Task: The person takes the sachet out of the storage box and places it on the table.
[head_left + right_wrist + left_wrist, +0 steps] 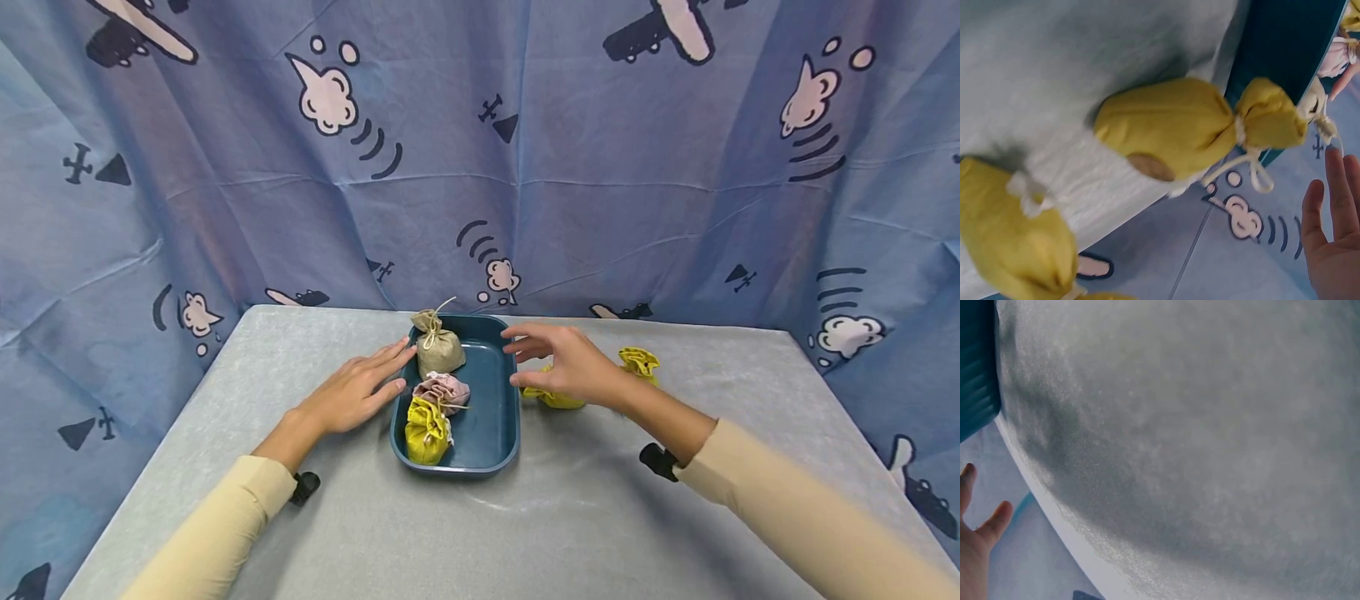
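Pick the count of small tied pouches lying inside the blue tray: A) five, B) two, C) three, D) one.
C: the head view shows a beige pouch, a pink pouch and a yellow pouch inside the blue tray; two other yellow pouches lie outside it on the table, by the right hand.

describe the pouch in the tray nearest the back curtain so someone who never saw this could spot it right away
Find the dark blue tray in the middle of the grey table. At its far left corner, beside the left hand, stands the beige pouch. It is the only tan one, upright and tied with pale string, while the pink pouch and yellow pouch lie nearer the person.
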Demonstrator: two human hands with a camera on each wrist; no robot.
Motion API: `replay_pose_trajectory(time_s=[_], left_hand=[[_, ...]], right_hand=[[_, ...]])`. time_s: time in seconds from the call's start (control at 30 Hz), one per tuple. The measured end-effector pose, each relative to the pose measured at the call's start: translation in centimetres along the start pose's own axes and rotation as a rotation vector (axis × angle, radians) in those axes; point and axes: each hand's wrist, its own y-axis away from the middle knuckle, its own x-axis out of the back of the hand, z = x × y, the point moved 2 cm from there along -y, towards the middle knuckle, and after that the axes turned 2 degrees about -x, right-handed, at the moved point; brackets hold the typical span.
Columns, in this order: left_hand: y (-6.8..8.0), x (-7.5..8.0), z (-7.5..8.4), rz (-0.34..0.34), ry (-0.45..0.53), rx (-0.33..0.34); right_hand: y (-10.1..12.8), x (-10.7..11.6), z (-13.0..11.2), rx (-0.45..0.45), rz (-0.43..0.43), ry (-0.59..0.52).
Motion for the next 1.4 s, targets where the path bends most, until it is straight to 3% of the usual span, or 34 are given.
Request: replay_pose_trajectory(time_s=[0.3,0.8,1.4], left_hand=[[0.0,-0.1,-0.1,-0.002,-0.003,0.004],[0.0,-0.1,-0.3,-0.007,-0.003,0.012],[0.0,-0.2,-0.3,0.005,-0.003,0.002]], right_hand=[[-0.4,-2.1,-1.2,0.066,-0.078,-0.032],[-0.9,-4.7,-3.1,0.097,-0.196,-0.12],[-1.1,-6.4,-3.3,0.093,-0.221,-0.169]])
